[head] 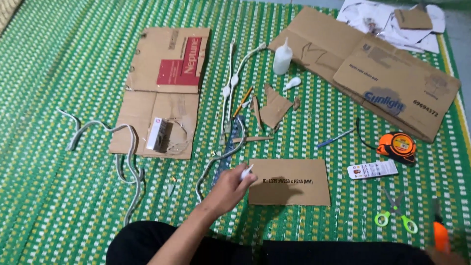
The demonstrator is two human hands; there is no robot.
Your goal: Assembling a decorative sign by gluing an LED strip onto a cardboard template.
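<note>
My left hand [228, 188] reaches out over the green woven mat [59, 73] and pinches a small white tube-like object [247, 171] between its fingertips. Its tip sits at the left edge of a small rectangular cardboard piece [289, 181] lying flat. Just left of the hand lie a bluish ruler [229, 149] and a white cord [228, 88]. My right hand [449, 256] barely shows at the bottom right corner, closed around an orange-handled tool [440, 234] whose kind I cannot tell.
Green-handled scissors [395, 214], a flat white packet [373, 170], an orange tape measure [397, 146] and a blue pen [335, 139] lie to the right. A white glue bottle [282, 56], cardboard scraps [274, 109] and large flattened boxes [162, 93] [387, 73] lie farther out. A grey cord [122, 157] lies on the left.
</note>
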